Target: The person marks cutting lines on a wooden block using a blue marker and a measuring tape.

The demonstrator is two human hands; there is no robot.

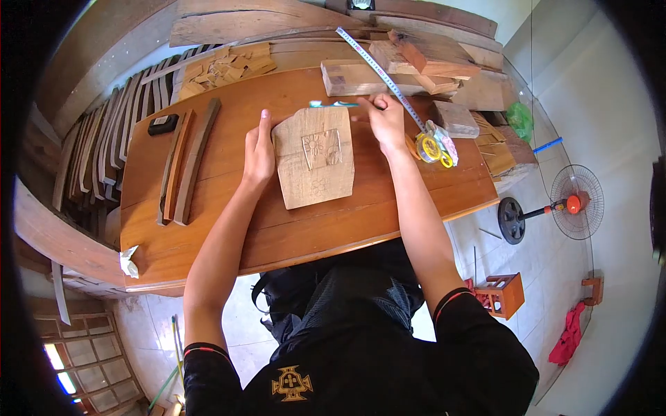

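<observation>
A pale wooden board (pixel 316 187) with carved lines and shapes on its face is held over the brown table (pixel 277 246). My left hand (pixel 260 152) grips its left edge, thumb pointing up, the other fingers largely hidden. Along the board's top edge lies a teal and white toothbrush (pixel 336 105), its bristle end toward the left. My right hand (pixel 383 121) is closed around the other end of the brush, with slight motion blur at the fingertips.
Dark wood strips (pixel 197 163) and a black box (pixel 163 124) lie on the left. Right of the board are an extended tape measure (pixel 383 73), yellow tape rolls (pixel 427 148) and wood blocks (pixel 454 119). Stacked planks line the back; a fan (pixel 577 202) stands right.
</observation>
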